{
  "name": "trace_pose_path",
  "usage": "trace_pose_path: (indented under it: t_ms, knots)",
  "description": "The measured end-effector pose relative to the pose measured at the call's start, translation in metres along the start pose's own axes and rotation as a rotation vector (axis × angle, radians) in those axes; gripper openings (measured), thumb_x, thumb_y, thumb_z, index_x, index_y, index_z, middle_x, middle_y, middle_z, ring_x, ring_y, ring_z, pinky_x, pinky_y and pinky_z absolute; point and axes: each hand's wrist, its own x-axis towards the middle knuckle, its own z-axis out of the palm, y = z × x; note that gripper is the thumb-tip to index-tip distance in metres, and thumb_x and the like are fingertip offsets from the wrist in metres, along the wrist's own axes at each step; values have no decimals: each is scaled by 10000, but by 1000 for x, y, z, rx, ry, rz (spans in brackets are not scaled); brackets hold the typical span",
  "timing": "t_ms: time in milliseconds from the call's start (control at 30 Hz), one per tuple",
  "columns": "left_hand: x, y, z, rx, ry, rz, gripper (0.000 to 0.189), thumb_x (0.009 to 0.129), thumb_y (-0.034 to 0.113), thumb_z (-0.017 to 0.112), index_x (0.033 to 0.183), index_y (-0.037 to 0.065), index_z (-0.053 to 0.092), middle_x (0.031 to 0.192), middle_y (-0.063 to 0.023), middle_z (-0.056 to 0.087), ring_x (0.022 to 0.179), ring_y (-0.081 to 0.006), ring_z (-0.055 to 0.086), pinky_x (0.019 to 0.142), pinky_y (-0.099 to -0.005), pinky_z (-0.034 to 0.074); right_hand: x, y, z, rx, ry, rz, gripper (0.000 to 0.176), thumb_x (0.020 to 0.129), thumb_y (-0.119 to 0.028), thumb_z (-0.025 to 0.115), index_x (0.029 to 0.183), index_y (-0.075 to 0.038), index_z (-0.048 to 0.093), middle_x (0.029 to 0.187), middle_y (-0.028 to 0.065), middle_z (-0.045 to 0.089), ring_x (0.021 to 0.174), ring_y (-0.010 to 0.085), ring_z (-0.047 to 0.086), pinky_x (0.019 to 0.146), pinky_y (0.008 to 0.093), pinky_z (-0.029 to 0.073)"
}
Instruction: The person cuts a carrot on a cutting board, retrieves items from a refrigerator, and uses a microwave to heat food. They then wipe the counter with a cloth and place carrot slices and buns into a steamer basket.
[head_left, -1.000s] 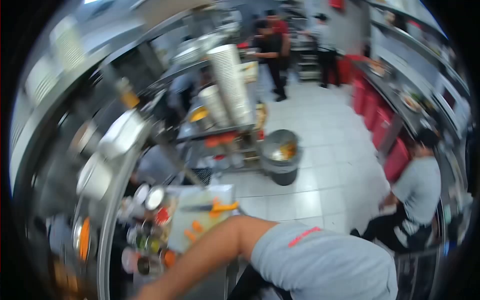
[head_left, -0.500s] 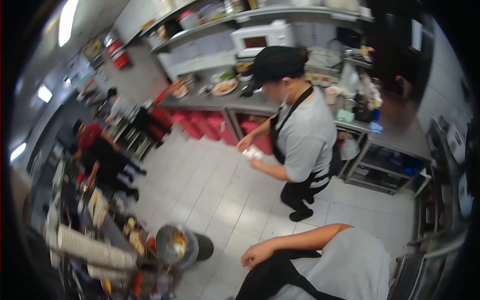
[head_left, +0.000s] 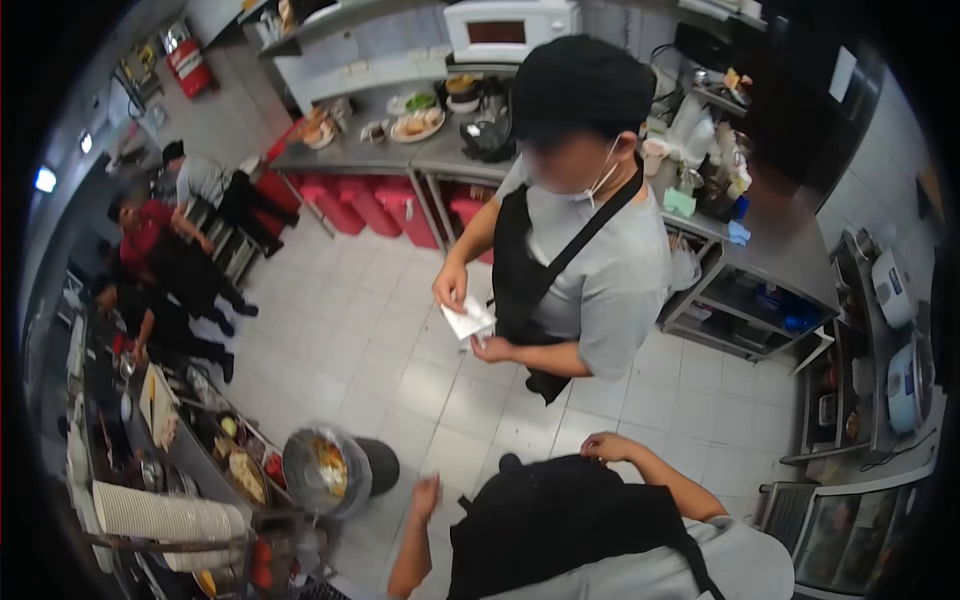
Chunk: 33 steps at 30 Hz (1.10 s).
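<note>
At the bottom of the head view, my left hand point(head_left: 426, 497) hangs beside my black apron point(head_left: 560, 520), nearest the trash bin; its fingers are small and blurred, and nothing in it can be made out. My right hand point(head_left: 607, 447) is at the apron's upper edge, fingers loosely apart and holding nothing visible. In front of me stands a co-worker point(head_left: 590, 230) in a black cap, grey shirt and black apron. That person's two hands hold a white paper point(head_left: 470, 318), which looks folded.
A lined trash bin point(head_left: 300, 470) with food scraps stands on the tiled floor at left. Stacked containers point(head_left: 165, 512) lie on the left counter. Behind the co-worker runs a steel counter point(head_left: 385, 160) with plated food. Several people work at the far left. Rice cookers point(head_left: 905, 385) sit on the right shelf.
The view has turned, and the co-worker now appears closer and faces more towards me, still holding the paper. My left hand has come into view. My right hand has shifted rightward and up.
</note>
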Motion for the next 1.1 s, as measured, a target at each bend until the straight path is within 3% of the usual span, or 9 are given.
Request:
trace_pose_path:
  t_ms: [133,267,333,500,700,800,900,967,1100]
  knots:
    - [-15,249,7,-485,-33,333,580,1057,381,516,1491,13,404,1348,-139,573,1214,-223,568,949,-399,535,-36,-1,5,276,137,38,236,943,-243,686,1070,-44,678,962,72,709,866,174,702,707,324,581]
    - [20,325,2,-732,168,438,703,1013,397,605,1526,13,316,1369,-165,521,1245,-253,533,930,-403,532,-32,-5,11,-118,239,77,317,926,-279,697,1104,-17,682,964,105,732,854,199,710,759,342,572]
    - [52,330,-15,-767,314,337,699,992,382,640,1492,-13,352,1321,-165,552,1199,-245,560,920,-404,531,-30,2,18,-281,299,-29,404,906,-325,698,1138,6,689,959,143,747,860,231,713,823,356,557]
    - [93,317,-69,-779,471,472,420,946,148,686,1290,-43,539,1158,-128,661,1025,-228,664,862,-376,556,-33,17,27,-343,159,-74,413,874,-373,714,1117,-40,711,1026,164,751,953,298,720,858,389,559]
    - [-56,259,-65,-1123,433,452,305,951,34,645,1235,-52,578,1134,-157,690,963,-250,715,758,-402,620,-31,49,6,-371,53,-102,412,882,-359,700,1139,-37,713,1063,173,751,982,320,721,873,393,557]
    - [-158,235,-42,-1100,459,401,284,957,62,656,1210,-33,570,1087,-139,705,905,-244,729,715,-394,626,-27,34,-3,-279,-161,-122,350,921,-285,681,1137,-11,688,969,123,742,884,218,713,786,338,565]
    - [-235,213,-19,-1056,490,382,295,951,80,674,1203,-34,571,1077,-144,706,896,-245,732,703,-398,632,-24,-31,15,-211,-299,-189,219,992,-197,608,1121,-29,664,994,47,715,879,127,674,720,317,558]
    - [-283,206,-3,-1075,561,365,300,943,81,687,1194,-48,584,1076,-144,703,883,-251,731,705,-408,636,-23,-93,47,-192,-342,-495,290,987,-234,643,1123,21,665,885,53,706,782,121,642,675,286,528]
    - [-365,202,30,-1077,624,357,318,933,77,703,1197,-61,589,1079,-140,702,891,-242,729,698,-400,642,-103,-246,142,-29,-572,-760,330,1015,-302,618,1189,-23,652,989,26,706,882,127,656,774,272,516]
